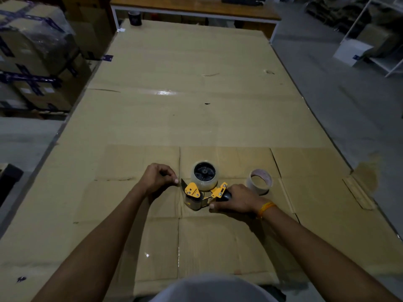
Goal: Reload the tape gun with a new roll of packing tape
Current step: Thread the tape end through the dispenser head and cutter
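Observation:
A yellow and black tape gun [196, 191] lies on its side on the flattened cardboard [196, 118]. A clear roll of packing tape [205, 176] sits on the gun's black hub. My right hand [234, 198] grips the gun's black handle. My left hand [159, 176] is just left of the gun's blade end, thumb and fingers pinched together; a clear tape end may be between them, I cannot tell. A near-empty tape core [259, 182] stands on the cardboard just beyond my right hand.
Wrapped cardboard boxes [32, 62] are stacked at the left. A wooden bench [196, 7] stands beyond the table, with a dark cup [135, 18] at the far edge. White shelving [375, 40] is at the right. Grey floor lies on both sides.

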Demonstrator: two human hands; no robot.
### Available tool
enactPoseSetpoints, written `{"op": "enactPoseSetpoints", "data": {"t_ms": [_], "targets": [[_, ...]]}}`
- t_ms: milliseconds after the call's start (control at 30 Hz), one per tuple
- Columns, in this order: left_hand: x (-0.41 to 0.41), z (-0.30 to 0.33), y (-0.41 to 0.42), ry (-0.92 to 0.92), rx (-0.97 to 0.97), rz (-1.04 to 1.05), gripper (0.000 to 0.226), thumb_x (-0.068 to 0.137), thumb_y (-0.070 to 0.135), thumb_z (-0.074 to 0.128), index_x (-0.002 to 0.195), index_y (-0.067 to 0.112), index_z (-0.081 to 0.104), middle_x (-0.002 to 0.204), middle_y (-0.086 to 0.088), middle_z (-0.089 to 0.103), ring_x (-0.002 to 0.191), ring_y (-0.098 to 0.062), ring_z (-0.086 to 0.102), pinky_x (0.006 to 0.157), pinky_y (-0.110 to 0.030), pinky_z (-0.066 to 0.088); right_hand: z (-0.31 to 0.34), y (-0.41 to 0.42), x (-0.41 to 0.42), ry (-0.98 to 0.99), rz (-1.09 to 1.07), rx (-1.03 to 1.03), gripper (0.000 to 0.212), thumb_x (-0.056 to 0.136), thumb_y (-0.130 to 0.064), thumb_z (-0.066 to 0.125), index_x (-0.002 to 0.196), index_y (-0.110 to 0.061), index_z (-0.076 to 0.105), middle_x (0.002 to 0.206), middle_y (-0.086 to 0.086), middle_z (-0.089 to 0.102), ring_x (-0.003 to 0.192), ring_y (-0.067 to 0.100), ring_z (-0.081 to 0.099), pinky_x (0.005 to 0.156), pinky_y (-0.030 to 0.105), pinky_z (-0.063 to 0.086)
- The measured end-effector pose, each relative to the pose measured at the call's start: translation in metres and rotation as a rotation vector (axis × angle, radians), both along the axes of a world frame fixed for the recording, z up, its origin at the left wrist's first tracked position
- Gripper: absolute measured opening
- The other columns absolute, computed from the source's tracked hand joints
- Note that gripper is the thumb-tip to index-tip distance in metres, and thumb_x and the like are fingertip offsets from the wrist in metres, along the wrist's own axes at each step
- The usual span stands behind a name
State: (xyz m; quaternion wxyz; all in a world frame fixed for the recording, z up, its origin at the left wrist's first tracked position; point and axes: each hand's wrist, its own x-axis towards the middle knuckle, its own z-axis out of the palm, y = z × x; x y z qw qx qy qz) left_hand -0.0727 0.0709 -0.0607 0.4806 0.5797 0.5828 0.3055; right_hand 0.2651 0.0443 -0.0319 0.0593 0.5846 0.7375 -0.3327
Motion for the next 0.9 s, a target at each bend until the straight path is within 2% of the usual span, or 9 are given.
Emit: {"op": "enactPoseSetpoints", "data": {"t_ms": [67, 133, 233, 300, 333, 433, 600, 800, 900], "targets": [[0.004, -0.002, -0.004, -0.059, -0.016, 0.081, 0.014, 0.084, -0.002, 0.088, 0.087, -0.012, 0.078, 0.083, -0.026, 0.081, 0.075, -0.032, 0.082, 0.071, -0.044, 0.068, 0.011, -0.002, 0.001, 0.141, -0.084, -0.189, 0.070, 0.073, -0.083, 0.078, 0.096, -0.017, 0.078, 0.071, -0.001, 0.076, 0.060, 0.010, 0.071, 0.054, 0.027, 0.055], [0.011, 0.002, -0.010, -0.064, -0.005, 0.163, 0.018, 0.088, -0.001, 0.085, 0.090, -0.016, 0.075, 0.079, -0.033, 0.075, 0.062, -0.024, 0.073, 0.054, -0.025, 0.060, 0.017, -0.007, 0.001, 0.307, -0.217, -0.429, 0.052, 0.083, -0.061, 0.086, 0.090, -0.010, 0.076, 0.067, 0.007, 0.071, 0.052, 0.017, 0.066, 0.050, 0.027, 0.054], [0.020, 0.005, -0.017, -0.132, 0.022, 0.278, 0.024, 0.093, 0.000, 0.081, 0.095, -0.021, 0.070, 0.083, -0.041, 0.070, 0.062, -0.025, 0.068, 0.051, -0.013, 0.055, 0.012, -0.021, -0.004, 0.508, -0.357, -0.643, 0.045, 0.085, -0.047, 0.091, 0.089, -0.009, 0.067, 0.070, 0.012, 0.065, 0.054, 0.022, 0.061, 0.055, 0.032, 0.054], [0.028, 0.005, -0.024, -0.165, 0.029, 0.367, 0.024, 0.096, -0.002, 0.077, 0.098, -0.024, 0.067, 0.083, -0.028, 0.069, 0.053, -0.003, 0.069, 0.051, -0.010, 0.054, 0.002, -0.030, -0.012, 0.642, -0.425, -0.717, 0.042, 0.085, -0.044, 0.091, 0.088, -0.013, 0.063, 0.068, 0.008, 0.056, 0.054, 0.021, 0.053, 0.055, 0.031, 0.048], [0.031, 0.004, -0.028, -0.179, 0.036, 0.404, 0.023, 0.097, -0.001, 0.076, 0.097, -0.023, 0.067, 0.082, -0.023, 0.068, 0.050, 0.003, 0.067, 0.051, -0.010, 0.054, -0.001, -0.035, -0.017, 0.692, -0.459, -0.727, 0.042, 0.086, -0.044, 0.091, 0.086, -0.014, 0.062, 0.067, 0.006, 0.053, 0.054, 0.019, 0.050, 0.054, 0.029, 0.045], [0.036, 0.000, -0.038, -0.196, 0.052, 0.490, 0.023, 0.098, 0.002, 0.077, 0.092, -0.018, 0.067, 0.073, -0.017, 0.065, 0.049, 0.004, 0.062, 0.051, -0.018, 0.054, -0.005, -0.045, -0.032, 0.767, -0.533, -0.675, 0.040, 0.089, -0.045, 0.087, 0.077, -0.017, 0.061, 0.065, 0.003, 0.051, 0.050, 0.016, 0.048, 0.050, 0.025, 0.045], [0.045, -0.007, -0.055, -0.191, 0.056, 0.494, 0.026, 0.098, 0.014, 0.079, 0.088, -0.008, 0.070, 0.072, -0.016, 0.071, 0.062, -0.020, 0.064, 0.063, -0.034, 0.054, -0.007, -0.049, -0.063, 0.897, -0.671, -0.489, 0.035, 0.095, -0.037, 0.082, 0.080, -0.013, 0.062, 0.062, 0.004, 0.058, 0.046, 0.016, 0.054, 0.048, 0.027, 0.050], [0.056, -0.012, -0.071, -0.048, 0.102, 0.445, 0.021, 0.098, 0.022, 0.080, 0.084, 0.008, 0.072, 0.077, -0.008, 0.075, 0.070, -0.019, 0.069, 0.065, -0.035, 0.058, -0.015, -0.038, -0.080, 0.937, -0.676, -0.361, 0.038, 0.097, -0.038, 0.080, 0.081, -0.006, 0.066, 0.064, 0.012, 0.065, 0.046, 0.021, 0.061, 0.049, 0.031, 0.055], [0.061, -0.010, -0.074, -0.143, 0.065, 0.479, 0.025, 0.098, 0.026, 0.079, 0.084, 0.006, 0.072, 0.075, -0.015, 0.076, 0.068, -0.022, 0.069, 0.066, -0.039, 0.058, -0.013, -0.035, -0.084, 0.930, -0.677, -0.349, 0.038, 0.098, -0.038, 0.079, 0.087, -0.004, 0.066, 0.068, 0.016, 0.065, 0.046, 0.022, 0.062, 0.049, 0.031, 0.055]]}}
